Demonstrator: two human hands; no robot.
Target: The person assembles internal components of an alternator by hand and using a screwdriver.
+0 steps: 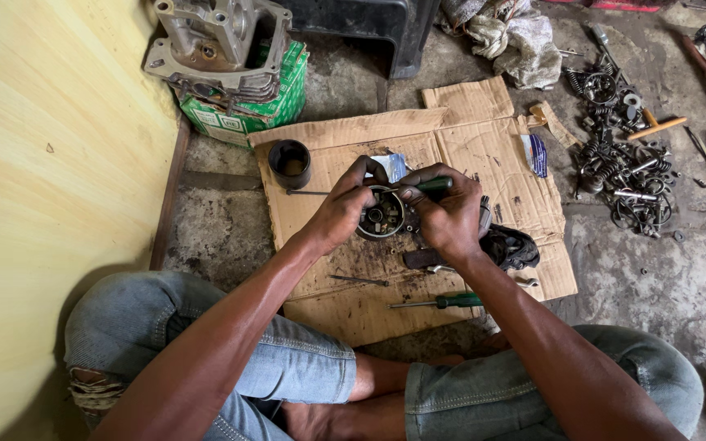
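While resting on creased cardboard (467, 147), both hands' fingers (353, 184) pinching: left (345, 208) round greasy metal part (382, 216), right (449, 216) green-handled screwdriver (433, 185).

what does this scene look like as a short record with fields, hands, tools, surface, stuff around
left hand: grips the round metal part
right hand: holds a green-handled screwdriver at the part
surface: cardboard sheet on concrete floor
spare tool: second green screwdriver near the knees
left of part: dark cup
far left: metal engine casing on green box
right: pile of springs and small parts
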